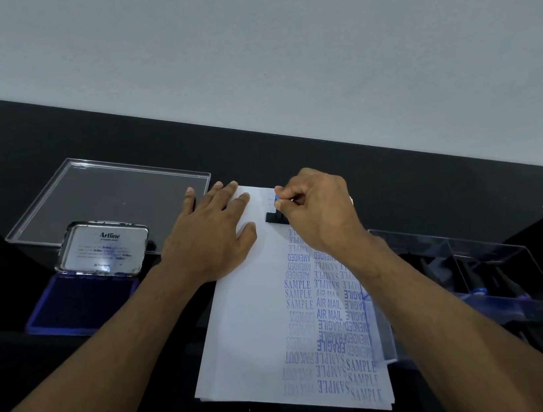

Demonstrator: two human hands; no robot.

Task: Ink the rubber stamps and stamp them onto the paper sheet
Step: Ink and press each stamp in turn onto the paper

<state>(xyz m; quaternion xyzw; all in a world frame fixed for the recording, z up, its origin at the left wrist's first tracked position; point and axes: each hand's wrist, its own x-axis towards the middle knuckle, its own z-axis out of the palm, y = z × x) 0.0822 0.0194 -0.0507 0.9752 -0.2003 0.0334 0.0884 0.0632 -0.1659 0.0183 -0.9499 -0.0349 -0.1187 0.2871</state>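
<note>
A white paper sheet (249, 340) lies on the black table, its right half covered with blue stamped words. My right hand (319, 210) pinches a rubber stamp (274, 215) by its blue handle, and the stamp's black base sits on the paper near the far edge. My left hand (213, 234) lies flat with straight fingers on the paper's far left corner. An open ink pad (79, 302) with a blue pad and a silver lid (104, 248) stands to the left.
A clear plastic lid (109, 192) lies flat behind the ink pad. At the right stands a clear plastic box (478, 268) holding several more stamps. A grey wall rises behind the table's far edge.
</note>
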